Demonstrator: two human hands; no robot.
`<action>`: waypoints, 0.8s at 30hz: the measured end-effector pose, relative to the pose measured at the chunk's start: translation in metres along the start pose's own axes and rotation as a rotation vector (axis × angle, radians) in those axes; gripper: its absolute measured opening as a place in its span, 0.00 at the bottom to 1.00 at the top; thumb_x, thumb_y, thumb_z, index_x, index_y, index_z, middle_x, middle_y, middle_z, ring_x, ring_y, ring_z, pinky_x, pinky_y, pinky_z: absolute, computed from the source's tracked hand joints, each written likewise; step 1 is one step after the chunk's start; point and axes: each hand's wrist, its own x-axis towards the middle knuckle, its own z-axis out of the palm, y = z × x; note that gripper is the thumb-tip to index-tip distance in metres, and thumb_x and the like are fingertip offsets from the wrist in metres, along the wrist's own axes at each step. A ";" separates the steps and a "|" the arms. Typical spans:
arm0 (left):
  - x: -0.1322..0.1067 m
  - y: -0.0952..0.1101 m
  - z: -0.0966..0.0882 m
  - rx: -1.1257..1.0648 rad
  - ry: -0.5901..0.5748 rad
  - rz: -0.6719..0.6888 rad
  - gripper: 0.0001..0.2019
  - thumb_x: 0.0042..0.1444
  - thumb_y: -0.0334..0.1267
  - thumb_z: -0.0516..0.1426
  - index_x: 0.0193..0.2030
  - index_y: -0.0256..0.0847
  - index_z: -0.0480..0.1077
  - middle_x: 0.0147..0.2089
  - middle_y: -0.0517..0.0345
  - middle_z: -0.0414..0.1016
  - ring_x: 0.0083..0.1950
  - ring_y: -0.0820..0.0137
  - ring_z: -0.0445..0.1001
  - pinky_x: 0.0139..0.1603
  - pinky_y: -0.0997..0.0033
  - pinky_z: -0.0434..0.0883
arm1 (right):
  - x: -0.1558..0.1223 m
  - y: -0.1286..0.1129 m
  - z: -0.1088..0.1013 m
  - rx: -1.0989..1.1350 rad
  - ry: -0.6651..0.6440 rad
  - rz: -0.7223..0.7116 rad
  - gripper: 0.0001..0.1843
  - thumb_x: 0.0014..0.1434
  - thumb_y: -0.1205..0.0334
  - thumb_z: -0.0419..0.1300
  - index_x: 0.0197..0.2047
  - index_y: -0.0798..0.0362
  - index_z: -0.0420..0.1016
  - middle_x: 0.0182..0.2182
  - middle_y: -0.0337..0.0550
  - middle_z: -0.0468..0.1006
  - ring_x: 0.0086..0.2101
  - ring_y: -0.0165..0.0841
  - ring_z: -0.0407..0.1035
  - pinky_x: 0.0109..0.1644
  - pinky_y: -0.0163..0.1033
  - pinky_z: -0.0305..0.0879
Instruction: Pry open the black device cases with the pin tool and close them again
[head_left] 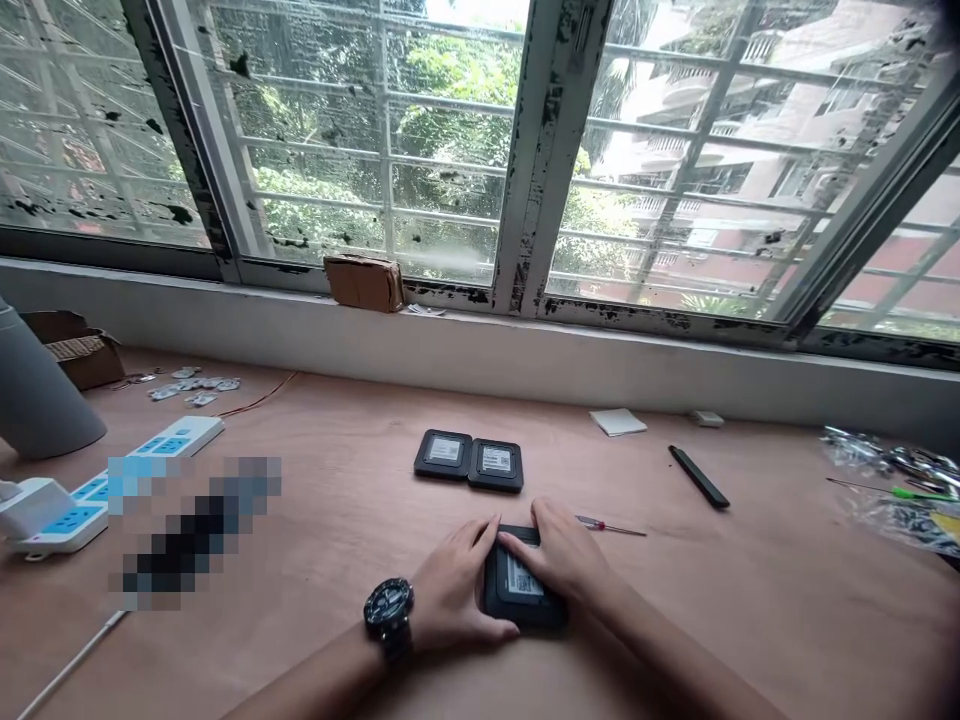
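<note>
A flat black rectangular device with a white printed label (524, 578) lies on the wooden table in front of me. My left hand (455, 583) grips its left side, fingertips at the far corner and thumb along the near edge. On the right side my right hand (561, 553) holds it, thumb across its upper face. Beyond my hands, two similar black labelled devices, the left one (443, 454) and the right one (496, 465), lie side by side. A red-handled screwdriver (611, 527) rests just past my right hand, partly hidden by it.
At left are a white power strip (187, 434), a grey cylinder (41, 385) and several small white pieces (196, 384). A black strip (698, 477) and a white square (618, 422) lie right. Bagged metal parts (900, 460) and a green-handled screwdriver (911, 494) sit farther right.
</note>
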 end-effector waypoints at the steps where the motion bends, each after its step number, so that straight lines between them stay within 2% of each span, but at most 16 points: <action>1: 0.000 -0.001 0.001 -0.007 0.000 -0.005 0.62 0.40 0.57 0.73 0.76 0.33 0.48 0.74 0.35 0.56 0.73 0.44 0.58 0.73 0.47 0.59 | 0.002 0.000 0.000 0.001 -0.009 0.011 0.30 0.65 0.30 0.49 0.36 0.51 0.67 0.36 0.50 0.77 0.38 0.44 0.72 0.42 0.45 0.64; 5: 0.001 -0.004 0.005 -0.030 -0.006 -0.027 0.64 0.39 0.50 0.74 0.77 0.36 0.45 0.74 0.35 0.54 0.73 0.44 0.57 0.74 0.46 0.59 | 0.005 0.000 0.001 0.015 -0.041 0.053 0.32 0.64 0.28 0.49 0.37 0.52 0.70 0.37 0.51 0.78 0.40 0.45 0.72 0.44 0.45 0.63; 9: 0.001 -0.008 0.009 -0.092 0.018 -0.006 0.69 0.39 0.47 0.74 0.78 0.38 0.35 0.75 0.35 0.52 0.74 0.44 0.54 0.74 0.45 0.57 | 0.005 0.000 0.002 0.025 -0.036 0.085 0.33 0.64 0.28 0.50 0.39 0.52 0.73 0.38 0.51 0.78 0.41 0.45 0.73 0.44 0.44 0.63; 16: 0.003 -0.010 0.012 -0.162 0.049 0.008 0.74 0.37 0.45 0.75 0.78 0.42 0.25 0.72 0.37 0.57 0.73 0.42 0.55 0.72 0.42 0.58 | 0.007 -0.002 0.000 0.051 -0.055 0.102 0.33 0.64 0.28 0.50 0.36 0.52 0.72 0.36 0.49 0.78 0.37 0.42 0.73 0.39 0.42 0.61; 19: 0.004 -0.011 0.012 -0.183 0.054 0.003 0.76 0.37 0.45 0.75 0.78 0.42 0.21 0.72 0.36 0.57 0.72 0.42 0.57 0.72 0.42 0.59 | 0.009 -0.003 -0.004 0.062 -0.070 0.108 0.33 0.63 0.27 0.50 0.31 0.51 0.71 0.35 0.49 0.77 0.35 0.41 0.73 0.39 0.42 0.61; 24: 0.004 -0.013 0.010 -0.174 0.046 0.005 0.77 0.36 0.47 0.75 0.77 0.44 0.20 0.74 0.36 0.52 0.74 0.42 0.54 0.72 0.42 0.59 | 0.010 -0.003 -0.016 0.152 0.028 -0.015 0.27 0.60 0.33 0.60 0.31 0.51 0.68 0.36 0.44 0.76 0.36 0.38 0.71 0.38 0.40 0.62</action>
